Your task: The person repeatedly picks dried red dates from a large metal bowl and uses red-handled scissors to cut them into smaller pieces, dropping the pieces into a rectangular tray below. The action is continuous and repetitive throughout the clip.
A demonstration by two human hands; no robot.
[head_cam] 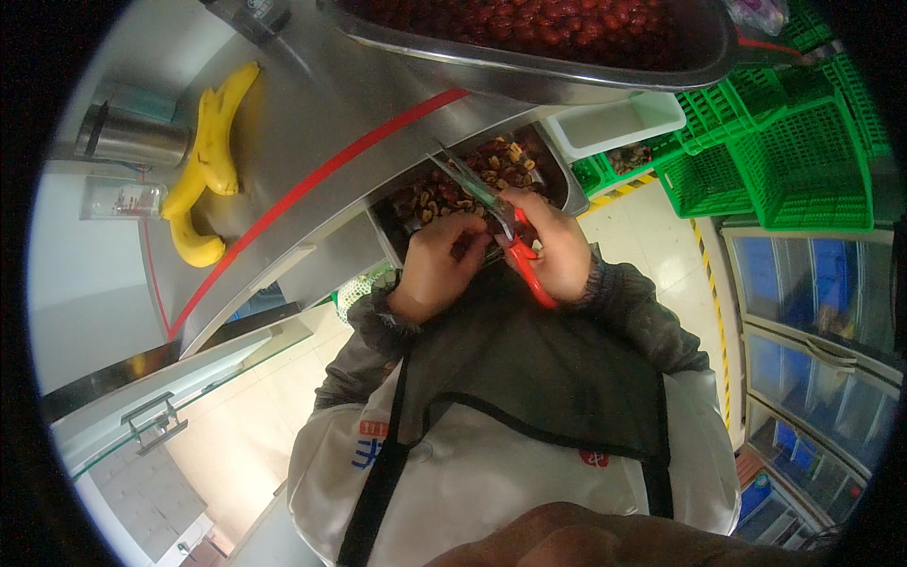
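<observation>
My right hand [563, 251] grips a pair of scissors with red handles [530, 273]. Their metal blades [471, 181] point up and left, parted, over a steel pan [567, 188]. Dark red cut fruit pieces [489, 163], which look like jujubes, lie in the pan, several showing pale insides. My left hand [439, 266] is over the pan's near edge, left of the scissors, with thumb and fingers curled together. It is slightly blurred, and whether a piece of fruit is between the fingertips cannot be made out.
A large steel basin [567, 85] of whole red fruit stands on the steel counter [312, 120]. Bananas [205, 156], a metal canister [134, 135] and a glass jar [124, 198] are leftward. A white bin [620, 127] and green crates [815, 170] stand right; a glass-doored cabinet [815, 283] is below them.
</observation>
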